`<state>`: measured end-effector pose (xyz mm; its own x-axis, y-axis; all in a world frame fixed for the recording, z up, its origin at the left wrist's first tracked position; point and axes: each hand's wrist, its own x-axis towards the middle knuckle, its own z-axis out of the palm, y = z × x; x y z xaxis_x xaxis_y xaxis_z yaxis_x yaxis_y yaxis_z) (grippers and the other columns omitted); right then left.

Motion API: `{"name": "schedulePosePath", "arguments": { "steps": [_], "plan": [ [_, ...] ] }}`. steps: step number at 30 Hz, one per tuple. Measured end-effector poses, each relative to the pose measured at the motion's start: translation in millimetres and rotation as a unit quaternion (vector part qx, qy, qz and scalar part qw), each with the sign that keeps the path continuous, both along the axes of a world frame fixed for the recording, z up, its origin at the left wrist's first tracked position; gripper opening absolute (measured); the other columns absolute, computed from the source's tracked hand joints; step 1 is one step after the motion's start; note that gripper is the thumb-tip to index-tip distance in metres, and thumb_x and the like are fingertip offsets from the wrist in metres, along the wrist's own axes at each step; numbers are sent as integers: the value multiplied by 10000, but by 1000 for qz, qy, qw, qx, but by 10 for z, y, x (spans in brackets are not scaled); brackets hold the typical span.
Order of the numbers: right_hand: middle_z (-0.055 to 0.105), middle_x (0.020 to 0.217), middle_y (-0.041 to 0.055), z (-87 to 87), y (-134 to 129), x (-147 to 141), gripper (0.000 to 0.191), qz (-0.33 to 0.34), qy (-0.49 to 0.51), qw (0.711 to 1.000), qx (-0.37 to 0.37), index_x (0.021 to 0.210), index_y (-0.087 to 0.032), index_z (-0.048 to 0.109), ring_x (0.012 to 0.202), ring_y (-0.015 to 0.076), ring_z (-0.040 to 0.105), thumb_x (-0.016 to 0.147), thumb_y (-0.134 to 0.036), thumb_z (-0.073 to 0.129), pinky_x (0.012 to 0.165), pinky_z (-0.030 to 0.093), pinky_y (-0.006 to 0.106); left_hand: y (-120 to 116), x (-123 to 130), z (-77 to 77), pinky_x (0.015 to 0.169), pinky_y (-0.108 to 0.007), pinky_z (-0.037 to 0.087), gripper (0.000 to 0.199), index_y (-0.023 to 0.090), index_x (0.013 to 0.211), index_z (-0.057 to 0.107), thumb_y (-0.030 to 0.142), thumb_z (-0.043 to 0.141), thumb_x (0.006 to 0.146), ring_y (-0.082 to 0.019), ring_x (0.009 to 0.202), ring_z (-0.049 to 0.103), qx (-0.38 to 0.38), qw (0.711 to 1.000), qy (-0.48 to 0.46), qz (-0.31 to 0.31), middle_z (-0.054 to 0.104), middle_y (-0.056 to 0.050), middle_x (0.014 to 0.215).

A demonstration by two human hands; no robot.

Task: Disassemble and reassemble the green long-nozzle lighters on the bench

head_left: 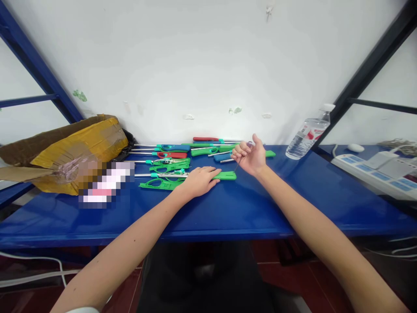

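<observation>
Type: small workshop or assembly corner, by its fittings. Blue worktop (228, 213) stands against a white wall (169, 65), which bears scuffed, peeling patches. Long-nosed lighters (176, 148), several, alike in form, lie in a row; handles red, blue, green. Green casings (167, 186) lie opened, thin wires exposed. Cardboard box (97, 145), yellow-taped, sits left. Multi-socket power strip (371, 174), white, sits right. Floor (276, 276): dark red tile.
</observation>
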<state>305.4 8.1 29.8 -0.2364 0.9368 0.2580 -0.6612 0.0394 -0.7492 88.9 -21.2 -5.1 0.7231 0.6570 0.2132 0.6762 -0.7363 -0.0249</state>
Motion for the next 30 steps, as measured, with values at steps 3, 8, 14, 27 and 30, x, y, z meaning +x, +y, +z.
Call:
{"name": "schedulePosePath", "arguments": {
  "steps": [3, 8, 14, 27, 30],
  "plan": [
    [356, 505, -27, -4, -11, 1, 490, 6, -6, 1000, 3, 543, -224, 336, 517, 134, 425, 894, -493, 548, 548, 455, 275, -1, 3, -3, 974, -382, 476, 437, 205, 1423, 487, 365, 393, 1028, -256, 1230, 570, 0, 1000, 1, 0, 583, -78, 1382],
    [509, 688, -28, 6, -14, 9, 281, -23, -7, 1000, -17, 723, -220, 510, 606, 120, 509, 850, -412, 670, 579, 478, 254, -2, 3, -12, 976, -382, 475, 438, 207, 1424, 486, 369, 384, 1030, -255, 1236, 565, 3, 1000, -1, -1, 581, -77, 1384],
    [403, 586, -37, 7, 26, 9, 500, -19, -26, 999, -21, 604, -218, 358, 548, 123, 450, 883, -540, 619, 527, 431, 249, 4, 0, -9, 982, -380, 473, 441, 204, 1426, 485, 367, 388, 1027, -254, 1231, 570, 2, 1000, 1, 0, 582, -81, 1383],
    [462, 632, -44, 67, -15, -16, 333, -38, -37, 998, -31, 714, -227, 486, 544, 116, 453, 875, -464, 654, 505, 403, 236, -1, 1, -5, 962, -375, 480, 435, 202, 1416, 492, 365, 382, 1028, -255, 1222, 575, 4, 1000, -1, -4, 591, -81, 1370],
    [374, 552, -53, 86, -9, 0, 431, -29, -32, 998, -47, 638, -222, 386, 514, 119, 417, 903, -470, 619, 498, 403, 228, -6, -1, -2, 964, -373, 478, 431, 207, 1415, 493, 361, 385, 1027, -252, 1227, 573, 4, 1000, 0, -3, 590, -79, 1372]
  ]
}}
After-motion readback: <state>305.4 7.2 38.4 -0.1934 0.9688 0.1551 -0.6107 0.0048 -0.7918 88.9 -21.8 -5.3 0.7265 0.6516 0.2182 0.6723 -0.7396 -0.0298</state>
